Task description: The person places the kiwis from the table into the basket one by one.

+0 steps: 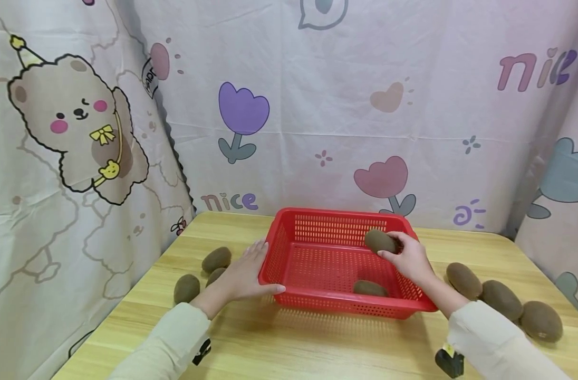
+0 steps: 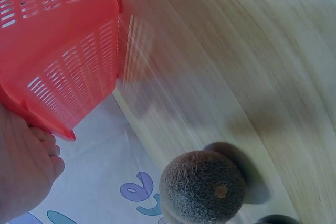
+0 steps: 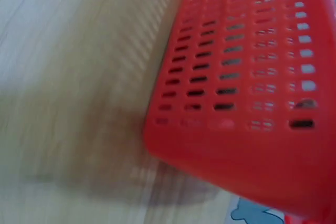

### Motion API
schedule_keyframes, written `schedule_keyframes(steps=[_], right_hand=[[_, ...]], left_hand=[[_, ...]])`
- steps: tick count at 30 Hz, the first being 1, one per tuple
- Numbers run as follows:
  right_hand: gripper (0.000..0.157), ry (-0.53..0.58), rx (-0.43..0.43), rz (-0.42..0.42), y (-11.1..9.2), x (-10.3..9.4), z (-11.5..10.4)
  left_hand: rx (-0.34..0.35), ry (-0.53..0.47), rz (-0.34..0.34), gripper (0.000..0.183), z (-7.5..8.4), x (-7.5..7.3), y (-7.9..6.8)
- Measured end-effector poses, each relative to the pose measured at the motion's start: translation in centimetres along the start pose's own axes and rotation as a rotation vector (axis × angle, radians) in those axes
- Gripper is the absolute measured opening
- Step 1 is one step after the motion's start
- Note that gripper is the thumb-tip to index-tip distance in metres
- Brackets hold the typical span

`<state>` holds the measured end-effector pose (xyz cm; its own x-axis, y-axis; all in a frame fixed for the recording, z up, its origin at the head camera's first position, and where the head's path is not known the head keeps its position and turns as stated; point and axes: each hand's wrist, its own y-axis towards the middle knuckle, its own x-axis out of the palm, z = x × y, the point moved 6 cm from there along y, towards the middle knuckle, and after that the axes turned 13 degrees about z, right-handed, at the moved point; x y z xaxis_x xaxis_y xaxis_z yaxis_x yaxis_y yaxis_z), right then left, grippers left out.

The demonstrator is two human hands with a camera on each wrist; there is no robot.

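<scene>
A red plastic basket (image 1: 336,296) with slotted sides stands on the table. My left hand (image 1: 241,272) rests against its left side, fingers extended along the rim and thumb stretched toward the front rim; the left wrist view shows the hand (image 2: 23,166) at the rim's outside. My right hand (image 1: 410,258) pinches a brown kiwi (image 1: 380,241) between thumb and fingers, above the basket's right part. Another kiwi (image 1: 371,288) lies inside near the front wall, partly hidden by it. The right wrist view shows only the basket's outer wall (image 3: 226,145) and table, not the hand.
Left of the basket lie kiwis (image 1: 186,288), one partly covered by my left hand. On the right, three more kiwis (image 1: 501,300) sit in a row beside my right forearm. A printed curtain (image 1: 308,174) hangs behind the wooden table (image 1: 327,351).
</scene>
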<state>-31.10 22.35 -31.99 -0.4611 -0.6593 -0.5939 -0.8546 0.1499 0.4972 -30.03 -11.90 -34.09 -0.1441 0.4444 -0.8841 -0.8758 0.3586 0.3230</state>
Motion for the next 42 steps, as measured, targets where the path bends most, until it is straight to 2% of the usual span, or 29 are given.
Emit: schedule_keyframes(steps=[8,18,23,30,38,42], right_hand=[[0.043,-0.047,0.015,-0.255,-0.4,2.8,0.1],[0.039,-0.151,-0.015,-0.401,-1.1,3.8,0.5],[0.034,-0.159,-0.018,-0.454,-1.3,3.8,0.8],[0.031,-0.07,-0.028,-0.401,-0.8,2.4,0.7],[0.027,-0.027,-0.094,-0.148,-0.2,-0.9,-0.5],[0.03,-0.02,-0.115,-0.059,-0.7,-2.6,-0.9]], left_hand=[[0.004,-0.009,0.002,0.11,-0.1,0.0,0.1],[-0.006,-0.007,0.0,0.109,-0.3,0.3,0.0],[-0.006,-0.007,0.0,0.11,-0.3,0.3,0.0],[-0.005,-0.006,0.003,0.109,-0.1,0.1,0.1],[-0.01,-0.013,0.008,0.109,-0.1,0.2,0.0],[-0.013,-0.021,0.007,0.109,-0.2,0.2,0.0]])
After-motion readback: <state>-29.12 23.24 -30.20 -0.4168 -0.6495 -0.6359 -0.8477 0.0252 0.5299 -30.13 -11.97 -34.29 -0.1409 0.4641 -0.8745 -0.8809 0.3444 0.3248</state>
